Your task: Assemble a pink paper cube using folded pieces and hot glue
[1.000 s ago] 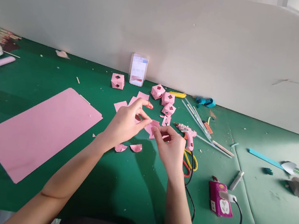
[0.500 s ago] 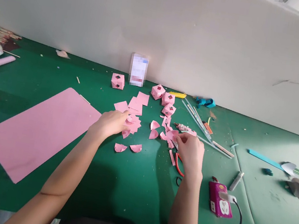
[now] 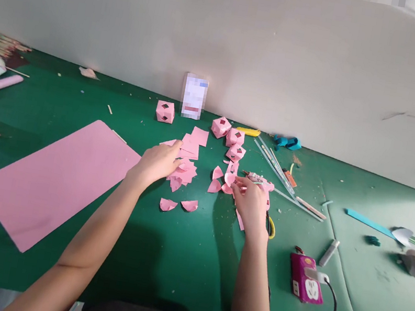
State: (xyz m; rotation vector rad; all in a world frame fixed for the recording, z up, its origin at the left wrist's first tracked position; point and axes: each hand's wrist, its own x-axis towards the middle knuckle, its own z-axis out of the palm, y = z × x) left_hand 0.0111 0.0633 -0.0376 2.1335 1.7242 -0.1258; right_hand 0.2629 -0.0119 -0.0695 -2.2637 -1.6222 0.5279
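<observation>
My left hand (image 3: 156,163) rests on a small pile of pink paper pieces (image 3: 184,172), its fingers curled over the pile's left edge. My right hand (image 3: 250,201) lies just right of it, fingertips pinched on a small pink paper scrap (image 3: 229,179). Loose pink petal-shaped cut-outs (image 3: 178,205) lie on the green mat in front of both hands. Under my right hand sit the scissors with yellow handles (image 3: 271,226) and a pink glue gun (image 3: 262,182), both partly hidden.
A large pink sheet (image 3: 54,180) lies at the left. Several pink paper cubes (image 3: 234,138) stand near the white wall, with clear glue sticks (image 3: 273,166) to their right. A purple power strip (image 3: 306,278) with a black cord sits at the right front.
Both hands came down from working a pink piece in the air. The left settled on the paper pile; the right went to the scissors, then shifted left onto a scrap.
</observation>
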